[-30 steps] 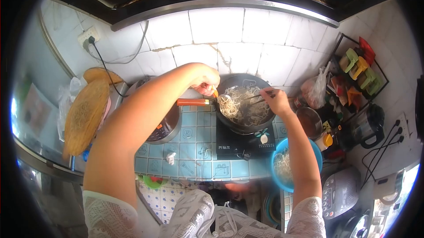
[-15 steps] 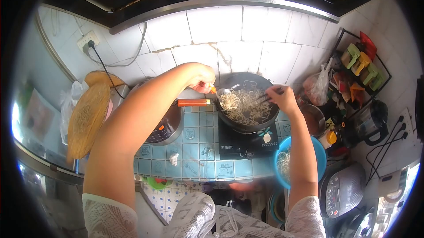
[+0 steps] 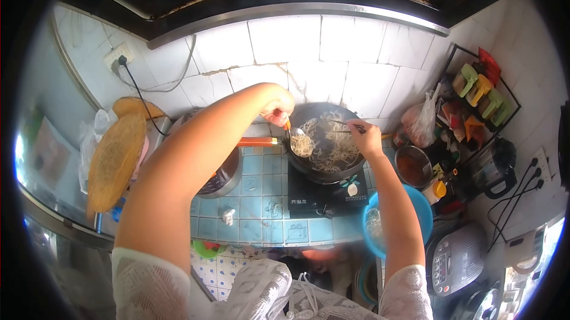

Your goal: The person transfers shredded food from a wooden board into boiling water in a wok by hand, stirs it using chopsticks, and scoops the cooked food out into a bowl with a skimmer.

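Observation:
A dark wok (image 3: 323, 174) with pale noodles (image 3: 337, 152) in it stands on a black cooktop (image 3: 309, 197). My left hand (image 3: 278, 111) is closed on the orange handle of a ladle (image 3: 301, 145), whose bowl holds noodles at the wok's left side. Dark chopsticks (image 3: 343, 126) are gripped in my right hand (image 3: 364, 136) over the wok's right part, their tips at the noodles. The wok's orange handle (image 3: 258, 141) points left, below my left hand. More noodles lie in a blue basin (image 3: 424, 216), partly hidden by my right forearm.
A round cooker (image 3: 224, 180) stands left of the wok, half behind my left arm. Farther left are wooden boards (image 3: 116, 160). At the right are a metal pot (image 3: 414, 165), a plastic bag (image 3: 420, 123), a spice rack (image 3: 515, 106) and a rice cooker (image 3: 457, 257).
The ladle with its noodles has moved slightly down within the wok's left side. My right hand has shifted a little left, and the chopsticks now lie flatter over the noodles.

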Demonstrator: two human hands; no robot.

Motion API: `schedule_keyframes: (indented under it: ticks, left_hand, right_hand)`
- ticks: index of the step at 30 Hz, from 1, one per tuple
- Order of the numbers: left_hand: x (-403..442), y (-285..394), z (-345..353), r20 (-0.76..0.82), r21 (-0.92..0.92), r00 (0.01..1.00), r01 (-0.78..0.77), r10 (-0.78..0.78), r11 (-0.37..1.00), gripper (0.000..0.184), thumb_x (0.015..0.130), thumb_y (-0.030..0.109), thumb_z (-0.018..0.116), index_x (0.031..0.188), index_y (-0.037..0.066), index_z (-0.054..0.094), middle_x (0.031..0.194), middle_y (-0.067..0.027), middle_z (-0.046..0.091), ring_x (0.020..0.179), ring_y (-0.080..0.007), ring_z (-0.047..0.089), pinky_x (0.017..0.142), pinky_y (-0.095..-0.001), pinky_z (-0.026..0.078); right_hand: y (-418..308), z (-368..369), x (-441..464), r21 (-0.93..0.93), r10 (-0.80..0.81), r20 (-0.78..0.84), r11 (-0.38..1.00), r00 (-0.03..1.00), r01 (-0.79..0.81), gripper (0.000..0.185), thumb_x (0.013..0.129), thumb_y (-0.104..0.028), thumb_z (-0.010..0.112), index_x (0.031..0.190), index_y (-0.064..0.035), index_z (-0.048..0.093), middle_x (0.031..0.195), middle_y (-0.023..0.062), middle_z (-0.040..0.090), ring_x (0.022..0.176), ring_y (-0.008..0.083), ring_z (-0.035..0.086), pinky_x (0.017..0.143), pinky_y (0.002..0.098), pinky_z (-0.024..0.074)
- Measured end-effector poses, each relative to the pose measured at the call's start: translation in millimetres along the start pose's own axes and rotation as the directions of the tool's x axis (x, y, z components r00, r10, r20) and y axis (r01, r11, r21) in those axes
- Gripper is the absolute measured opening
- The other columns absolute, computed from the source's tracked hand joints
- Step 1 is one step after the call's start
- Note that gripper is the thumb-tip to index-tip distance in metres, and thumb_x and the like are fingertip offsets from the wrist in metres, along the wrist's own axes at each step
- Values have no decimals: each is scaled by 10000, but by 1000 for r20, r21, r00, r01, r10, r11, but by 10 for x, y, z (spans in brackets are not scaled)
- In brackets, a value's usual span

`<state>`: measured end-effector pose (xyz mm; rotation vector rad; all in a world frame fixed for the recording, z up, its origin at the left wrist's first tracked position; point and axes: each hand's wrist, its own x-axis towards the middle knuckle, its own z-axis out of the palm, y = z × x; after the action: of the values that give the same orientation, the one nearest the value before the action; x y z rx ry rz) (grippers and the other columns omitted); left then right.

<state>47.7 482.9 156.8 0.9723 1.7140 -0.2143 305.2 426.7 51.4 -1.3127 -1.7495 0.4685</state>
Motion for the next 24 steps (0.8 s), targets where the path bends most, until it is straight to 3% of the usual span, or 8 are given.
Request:
schedule_keyframes:
  ticks: [1, 3, 8, 11, 16, 17, 21, 24]
  left_hand:
    - [9, 25, 18, -5, -8, 1000, -7, 7, 1000, 149, 799, 7, 332, 677, 6, 416, 497, -7, 422, 345, -49, 401, 320, -148, 376]
    - [-8, 53, 62, 180, -127, 972, 173, -149, 977, 145, 801, 21, 341, 671, 5, 402, 500, 1, 414, 341, -45, 385, 318, -140, 361]
    - [93, 188, 101, 131, -71, 976, 182, -172, 981, 139, 837, 42, 317, 702, 13, 339, 545, 0, 355, 381, -27, 323, 321, -135, 321]
    - [138, 240, 97, 168, -154, 982, 111, -85, 982, 128, 835, 33, 321, 713, 5, 347, 549, 2, 356, 381, -25, 324, 323, -134, 316]
    - [693, 257, -65, 238, -117, 968, -56, 82, 992, 91, 839, 20, 351, 772, -32, 382, 575, -14, 387, 387, -23, 340, 328, -128, 314]
    - [783, 258, -58, 233, -174, 970, -21, 62, 985, 95, 847, 32, 373, 807, -45, 412, 594, -28, 411, 387, -20, 344, 327, -121, 319]
    - [311, 155, 250, 196, -237, 976, -49, 97, 970, 131, 860, 98, 486, 858, -33, 492, 630, -59, 473, 395, -16, 358, 328, -105, 331]
    - [303, -98, 452, 122, -325, 967, -173, 222, 930, 179, 845, 65, 501, 671, 27, 482, 559, -25, 470, 394, -34, 388, 334, -143, 330]
  right_hand:
    - [-2, -59, -7, -21, -23, -48, 1000, 999, 22, 161, 777, -223, 631, 867, -97, 676, 741, 143, 648, 692, 257, 639, 665, 318, 491]
    - [-114, -164, -40, -79, -16, -124, 997, 992, 6, 182, 790, -244, 604, 861, -93, 674, 739, 156, 641, 690, 291, 629, 661, 351, 490]
    - [-92, -200, -70, -196, 143, -141, 966, 980, -169, 162, 797, -215, 580, 846, -92, 674, 732, 161, 630, 705, 325, 611, 665, 381, 484]
    - [261, -58, 2, -315, 171, -198, 921, 965, -228, 164, 792, -224, 588, 838, -92, 675, 746, 155, 634, 711, 328, 610, 669, 390, 483]
    - [594, 161, 268, -135, 257, -298, 942, 919, -307, 180, 773, -256, 619, 837, -98, 677, 729, 144, 634, 703, 318, 611, 663, 393, 481]
    - [624, 195, 298, -138, 261, -302, 940, 917, -312, 180, 773, -256, 619, 837, -98, 677, 729, 144, 634, 703, 318, 611, 663, 393, 481]
    - [440, 342, 241, -89, 206, -183, 970, 961, -225, 186, 760, -272, 642, 845, -110, 679, 688, 125, 630, 665, 275, 617, 636, 358, 481]
    - [257, 407, 75, -68, 93, -127, 992, 988, -102, 168, 763, -270, 647, 850, -129, 680, 654, 122, 615, 621, 270, 609, 602, 336, 477]
